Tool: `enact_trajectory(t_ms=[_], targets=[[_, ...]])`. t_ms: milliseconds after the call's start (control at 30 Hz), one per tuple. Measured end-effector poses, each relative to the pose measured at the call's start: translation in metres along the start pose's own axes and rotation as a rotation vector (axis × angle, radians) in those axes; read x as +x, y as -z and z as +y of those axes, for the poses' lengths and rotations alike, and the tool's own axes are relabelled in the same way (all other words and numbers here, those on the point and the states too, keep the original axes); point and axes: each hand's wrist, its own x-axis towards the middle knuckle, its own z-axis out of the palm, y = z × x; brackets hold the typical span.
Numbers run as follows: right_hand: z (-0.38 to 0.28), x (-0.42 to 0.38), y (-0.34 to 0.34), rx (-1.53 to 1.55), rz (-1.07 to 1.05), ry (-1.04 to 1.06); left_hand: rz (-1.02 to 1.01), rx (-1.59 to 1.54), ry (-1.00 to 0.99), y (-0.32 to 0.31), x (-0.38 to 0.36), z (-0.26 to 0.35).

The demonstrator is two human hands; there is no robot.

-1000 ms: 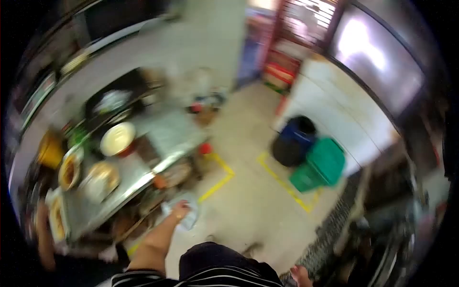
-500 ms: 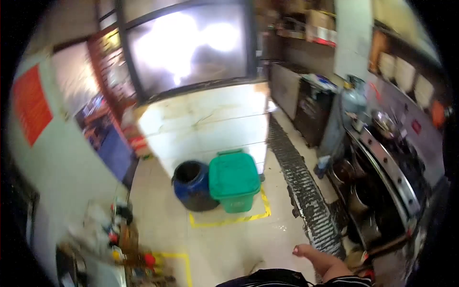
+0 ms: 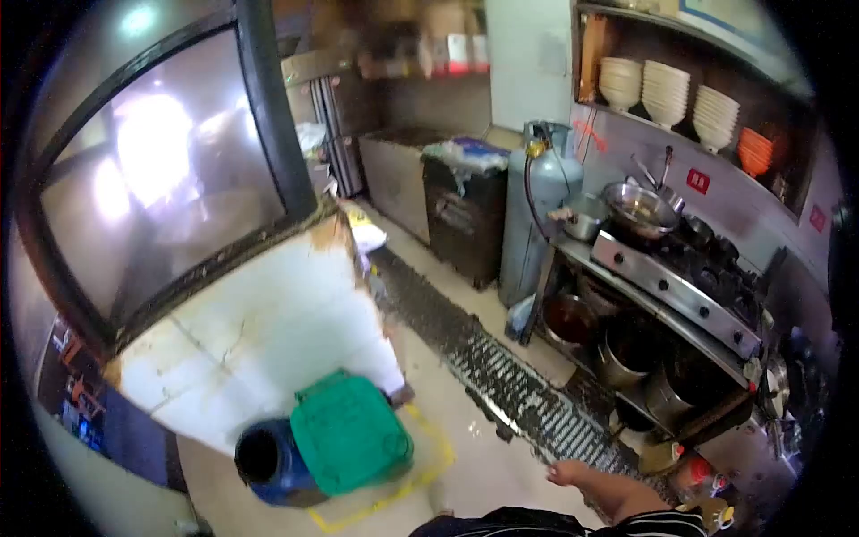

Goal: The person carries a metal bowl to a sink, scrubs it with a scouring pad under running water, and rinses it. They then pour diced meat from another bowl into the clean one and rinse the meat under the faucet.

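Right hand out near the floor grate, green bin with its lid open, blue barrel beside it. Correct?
Not quite: the lid on the green bin is shut, as the current head view shows. The rest holds: right hand near the floor grate, blue barrel beside the bin.

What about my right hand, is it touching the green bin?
No, floor shows between the right hand and the green bin.
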Motion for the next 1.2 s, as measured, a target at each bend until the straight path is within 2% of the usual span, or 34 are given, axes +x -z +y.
enact_trajectory(t_ms=[67,100,167,267,300,367,400,467,500,533,567,600,633,700,733,767,800,833,867,900,933,967,1000,1033,1067,1100,1133,1200], targets=[[0.036,-0.006,0.000,0.143,0.018,-0.296,-0.038,0.031,0.000,-0.003,0.046,0.042],[0.032,-0.022,0.030,0.057,-0.198,-0.409,-0.056,0.050,-0.003,-0.007,0.071,0.062],[0.089,-0.011,0.010,0.295,-0.293,-0.430,-0.098,0.106,-0.040,-0.016,0.124,0.110],[0.058,-0.050,0.050,0.317,0.034,-0.748,-0.182,0.208,-0.085,-0.042,0.200,0.183],[0.092,-0.040,0.022,0.435,0.009,-0.670,-0.216,0.239,-0.110,-0.055,0.226,0.206],[0.082,-0.048,0.040,0.366,-0.011,-0.657,-0.293,0.278,-0.189,-0.089,0.277,0.250],[0.117,-0.030,0.003,0.385,-0.088,-0.553,-0.348,0.267,-0.249,-0.109,0.311,0.261],[0.129,-0.021,0.023,0.391,-0.183,-0.623,-0.570,0.038,-0.377,-0.138,0.382,0.287],[0.129,-0.019,0.047,0.385,-0.240,-0.643,-0.474,0.043,-0.297,-0.159,0.384,0.294],[0.141,-0.006,0.064,0.392,-0.251,-0.644,-0.376,0.041,-0.214,-0.178,0.343,0.330],[0.161,0.006,0.079,0.397,-0.212,-0.655,-0.280,0.030,-0.131,-0.196,0.224,0.424],[0.177,0.023,0.095,0.407,-0.162,-0.655,-0.270,0.386,-0.424,-0.208,0.259,0.415],[0.189,0.042,0.114,0.412,-0.105,-0.646,-0.152,0.730,-0.719,-0.220,0.283,0.414],[0.214,0.092,0.163,0.398,0.023,-0.604,-0.252,1.016,-0.943,-0.233,0.353,0.381],[0.224,0.119,0.194,0.388,0.116,-0.554,-0.361,0.812,-0.665,-0.242,0.373,0.387],[0.233,0.154,0.232,0.288,-0.106,-0.527,-0.449,0.572,-0.387,-0.248,0.383,0.387],[0.235,0.184,0.268,0.276,-0.023,-0.470,-0.517,0.295,-0.116,-0.248,0.378,0.372],[0.233,0.213,0.303,0.262,0.053,-0.397,-0.454,0.931,-0.488,-0.238,0.376,0.382],[0.228,0.244,0.337,0.217,0.074,-0.313,-0.347,1.098,-0.868,-0.236,0.386,0.387],[0.220,0.277,0.368,0.183,0.098,-0.232,-0.228,0.468,-0.258,-0.236,0.337,0.431],[0.211,0.313,0.396,0.201,0.126,-0.154,-0.223,0.213,-0.159,-0.239,0.360,0.424],[0.197,0.346,0.421,0.232,0.156,-0.085,-0.226,0.351,-0.041,-0.237,0.355,0.458],[0.173,0.374,0.450,0.191,0.202,-0.085,-0.178,0.384,-0.379,-0.240,0.379,0.450],[0.151,0.401,0.475,0.201,0.294,0.053,-0.159,0.291,-0.405,-0.245,0.403,0.459],[0.136,0.432,0.493,0.245,0.260,0.113,-0.143,0.200,-0.434,-0.250,0.425,0.470],[0.121,0.464,0.511,0.285,0.228,0.167,-0.168,-0.036,-0.147,-0.261,0.435,0.502],[0.105,0.495,0.529,0.266,0.200,0.221,-0.171,-0.082,-0.087,-0.267,0.450,0.533],[0.076,0.559,0.553,0.176,0.155,0.325,-0.163,0.124,-0.212,-0.281,0.506,0.566]])
